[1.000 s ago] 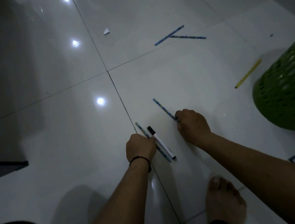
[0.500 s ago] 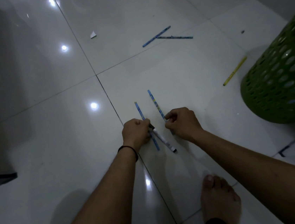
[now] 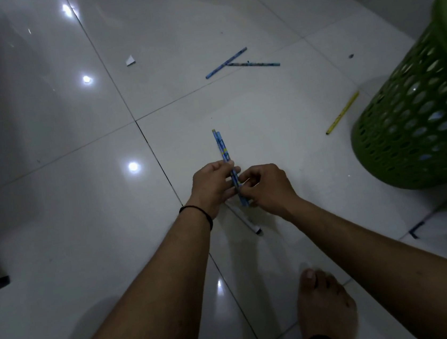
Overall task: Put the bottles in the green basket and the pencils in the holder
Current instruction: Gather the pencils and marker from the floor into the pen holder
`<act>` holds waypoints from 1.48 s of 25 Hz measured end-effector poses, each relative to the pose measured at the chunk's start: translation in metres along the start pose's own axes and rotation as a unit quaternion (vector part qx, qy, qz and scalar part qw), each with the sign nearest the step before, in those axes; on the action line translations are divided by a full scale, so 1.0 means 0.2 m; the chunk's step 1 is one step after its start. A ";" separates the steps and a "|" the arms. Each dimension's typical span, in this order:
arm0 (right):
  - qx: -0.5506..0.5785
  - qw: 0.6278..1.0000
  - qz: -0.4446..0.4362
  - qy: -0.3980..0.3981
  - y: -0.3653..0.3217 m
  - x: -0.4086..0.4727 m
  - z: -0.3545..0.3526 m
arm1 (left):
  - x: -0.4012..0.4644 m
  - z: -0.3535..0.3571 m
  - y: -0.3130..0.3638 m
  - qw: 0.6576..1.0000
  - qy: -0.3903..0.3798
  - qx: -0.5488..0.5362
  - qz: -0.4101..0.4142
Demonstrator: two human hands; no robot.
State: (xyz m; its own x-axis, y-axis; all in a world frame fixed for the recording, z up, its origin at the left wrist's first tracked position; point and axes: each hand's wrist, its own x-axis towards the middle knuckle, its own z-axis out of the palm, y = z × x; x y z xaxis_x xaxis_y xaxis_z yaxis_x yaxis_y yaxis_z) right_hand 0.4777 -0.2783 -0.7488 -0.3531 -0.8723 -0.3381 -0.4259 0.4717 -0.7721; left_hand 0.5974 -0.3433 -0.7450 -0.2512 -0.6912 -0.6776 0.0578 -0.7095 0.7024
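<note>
Head view, nearest me: my bare foot (image 3: 326, 308) rests on the white tile floor (image 3: 70, 228), and both forearms reach forward over it. My left hand (image 3: 213, 188), with a black band (image 3: 198, 211) at the wrist, and my right hand (image 3: 267, 185) meet above the floor, both pinching the same two blue pencils (image 3: 226, 157). The pencils lie side by side, their lower ends between the fingers of both hands and their upper ends sticking out past the knuckles, pointing away from me. Below the hands a white marker (image 3: 246, 221) with a black cap lies on the tile; I cannot tell if the left hand touches it. To the right stands the green basket (image 3: 418, 125), with a yellow pencil (image 3: 342, 113) on the floor just beside it. Farther off, two more blue pencils (image 3: 240, 62) lie touching in a V, and a small scrap of paper (image 3: 130, 60) lies beyond them to the left.
</note>
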 end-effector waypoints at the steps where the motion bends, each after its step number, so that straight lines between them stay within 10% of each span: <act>1: -0.001 1.000 0.001 0.000 0.00 0.01 -0.01 | 0.00 0.01 0.01 1.000 -0.004 0.015 0.004; 12: -0.173 0.967 0.079 0.167 0.20 0.28 -0.39 | 0.16 0.35 0.08 0.987 -0.003 0.162 0.014; 19: -0.248 0.942 0.202 0.099 0.36 0.54 -0.71 | 0.35 0.66 0.01 0.937 0.025 0.334 0.098; 28: -0.353 0.920 0.046 0.167 0.39 0.52 -0.63 | 0.38 0.60 0.03 0.956 0.004 0.292 0.030; 37: 0.095 0.989 0.095 0.058 0.12 0.34 -0.35 | 0.28 0.35 0.12 0.958 0.087 0.251 0.104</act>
State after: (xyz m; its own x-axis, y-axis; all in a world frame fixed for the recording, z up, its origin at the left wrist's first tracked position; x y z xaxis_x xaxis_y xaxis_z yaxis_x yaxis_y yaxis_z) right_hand 0.3855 -0.3164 -0.7529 -0.5092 -0.7447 -0.4314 -0.1816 0.5830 -0.7919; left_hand 0.5178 -0.3900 -0.7507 -0.1166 -0.8536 -0.5076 -0.3942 -0.4294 0.8126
